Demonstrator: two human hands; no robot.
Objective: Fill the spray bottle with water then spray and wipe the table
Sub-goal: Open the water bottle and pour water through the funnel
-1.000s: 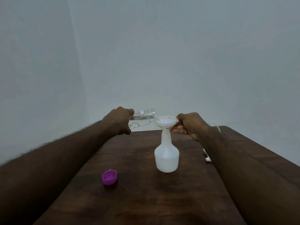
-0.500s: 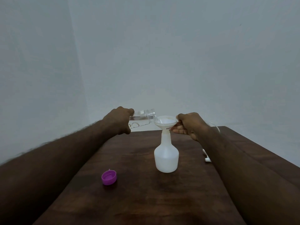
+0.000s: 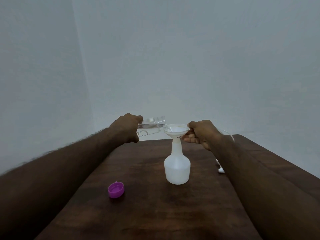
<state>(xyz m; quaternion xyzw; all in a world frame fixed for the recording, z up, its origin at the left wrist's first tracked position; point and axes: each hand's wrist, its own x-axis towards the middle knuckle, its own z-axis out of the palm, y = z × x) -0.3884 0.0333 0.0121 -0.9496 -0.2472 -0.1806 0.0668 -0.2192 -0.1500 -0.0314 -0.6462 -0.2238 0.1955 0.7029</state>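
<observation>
The left hand (image 3: 127, 128) grips a clear bottle (image 3: 152, 126) tipped sideways, its mouth over the funnel (image 3: 175, 130). The right hand (image 3: 202, 134) pinches the funnel's rim. Below it the spray bottle (image 3: 177, 168) stands on the bench (image 3: 147, 213), the funnel in its neck. A purple cap (image 3: 116, 189) lies below the left hand.

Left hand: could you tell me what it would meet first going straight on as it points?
Probably the funnel: the left hand points its clear bottle rightward, mouth at its rim; depth uncertain.
</observation>
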